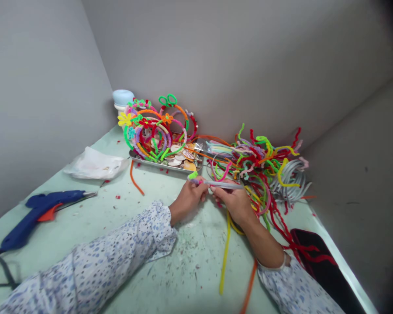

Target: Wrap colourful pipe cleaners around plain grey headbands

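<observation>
Between my hands is a thin grey headband point(227, 186), seen nearly edge-on, with green and pink fuzzy pipe cleaner point(193, 175) at its left end. My left hand point(189, 199) pinches that wrapped end. Close beside it, my right hand point(236, 204) has its fingers closed around the band. Fingertips partly hide where the pipe cleaner meets the bare grey part. Just beyond my right hand spreads a tangled heap of coloured pipe cleaners point(258, 157), and a bundle of plain grey headbands point(291, 181) lies at its right side.
Decorated headbands point(150, 126) stand heaped over a metal tray point(163, 167) of shells. A blue glue gun point(42, 213) with its cord lies left, near a white plastic packet point(93, 163). A blue-lidded container point(122, 98) stands behind. A dark phone point(330, 270) rests at the right edge.
</observation>
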